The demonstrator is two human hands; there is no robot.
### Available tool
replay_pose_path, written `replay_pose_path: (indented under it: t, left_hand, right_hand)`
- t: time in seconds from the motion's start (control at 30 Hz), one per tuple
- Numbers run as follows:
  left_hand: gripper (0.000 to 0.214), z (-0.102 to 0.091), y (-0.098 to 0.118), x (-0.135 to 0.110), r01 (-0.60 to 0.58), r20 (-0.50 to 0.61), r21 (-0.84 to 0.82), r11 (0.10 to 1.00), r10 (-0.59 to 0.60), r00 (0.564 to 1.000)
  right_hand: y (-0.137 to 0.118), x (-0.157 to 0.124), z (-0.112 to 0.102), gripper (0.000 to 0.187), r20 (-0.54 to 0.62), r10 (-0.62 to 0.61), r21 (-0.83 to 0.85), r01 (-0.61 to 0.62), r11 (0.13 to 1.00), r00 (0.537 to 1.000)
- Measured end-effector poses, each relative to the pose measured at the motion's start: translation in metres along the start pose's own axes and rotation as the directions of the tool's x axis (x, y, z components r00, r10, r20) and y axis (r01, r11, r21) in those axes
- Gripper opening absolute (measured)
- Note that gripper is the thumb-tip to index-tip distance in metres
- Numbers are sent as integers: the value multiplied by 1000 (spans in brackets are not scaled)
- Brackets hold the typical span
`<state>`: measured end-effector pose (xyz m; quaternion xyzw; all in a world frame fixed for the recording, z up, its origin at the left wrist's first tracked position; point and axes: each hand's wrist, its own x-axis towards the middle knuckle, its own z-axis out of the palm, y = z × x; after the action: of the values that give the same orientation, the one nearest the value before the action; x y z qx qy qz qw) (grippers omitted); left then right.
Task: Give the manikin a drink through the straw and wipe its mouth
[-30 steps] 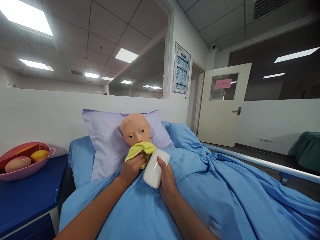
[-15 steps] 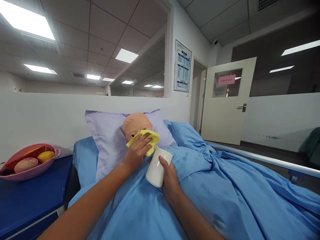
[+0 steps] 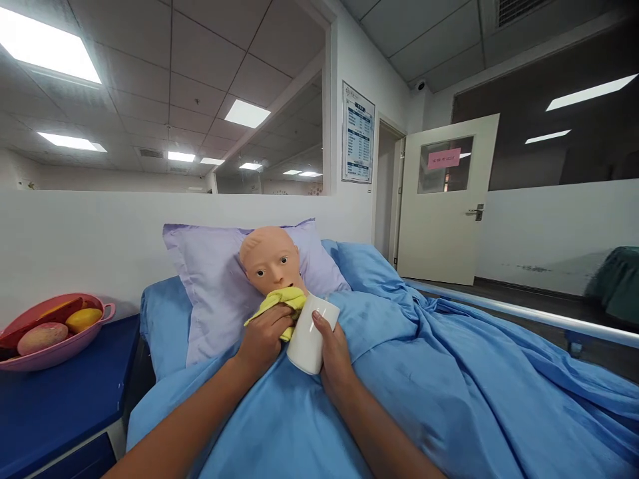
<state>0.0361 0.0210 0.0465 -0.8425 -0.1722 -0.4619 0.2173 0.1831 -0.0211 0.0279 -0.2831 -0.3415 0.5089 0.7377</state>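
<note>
Two things are held at the chin of the manikin head [image 3: 270, 258]: a yellow cloth [image 3: 277, 303] and a white cup [image 3: 310, 332]. No brand or print can be made out on either. The cloth is bunched under the manikin's mouth and is gripped by the left hand [image 3: 263, 338], whose fingers are curled over its lower edge from below. The cup, tilted with its rim toward the manikin's chin, is grasped by the right hand [image 3: 333, 352]; the thumb is laid along its near side and the other fingers are wrapped behind it, out of sight. Cloth and cup are touching. What the cup holds cannot be seen.

Behind the manikin head a lilac pillow [image 3: 214, 286] is propped, and below it a blue blanket [image 3: 449, 386] is spread over the bed, with a metal bed rail [image 3: 524, 318] running along its far side. Left of the manikin head, on a blue bedside desk [image 3: 54, 406], a pink bowl [image 3: 74, 342] is set, holding a peach-coloured fruit, a yellow fruit and a red item. Above and right of the manikin head a framed chart [image 3: 358, 142] is hung on the wall, its print too small to be read. Further right, a white door [image 3: 444, 199] is stood ajar, with a pink label in its window whose writing is illegible.
</note>
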Motion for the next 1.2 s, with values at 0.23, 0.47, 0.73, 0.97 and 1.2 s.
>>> replay_pose_path:
  t: [0.23, 0.47, 0.73, 0.97, 1.2]
  left_hand:
    - [23, -14, -8, 42, -98, -111, 31, 995, 101, 989]
    - [22, 9, -14, 36, -153, 70, 225, 962, 141, 988]
    - [26, 9, -8, 2, -141, 65, 266, 954, 129, 990]
    - [32, 7, -9, -27, 42, 22, 86, 995, -44, 999]
    - [10, -17, -12, -45, 618, 133, -735, 279, -834, 535]
  right_hand:
    - [3, 1, -1, 52, 31, -34, -22, 35, 999, 999]
    - [7, 4, -2, 46, 2, -36, -15, 36, 999, 999]
    - [4, 0, 1, 42, 24, -40, -11, 40, 999, 999]
    - [-2, -3, 0, 47, -15, 20, -52, -21, 998, 1000]
    - [-2, -8, 1, 54, -9, 34, -138, -35, 990, 999]
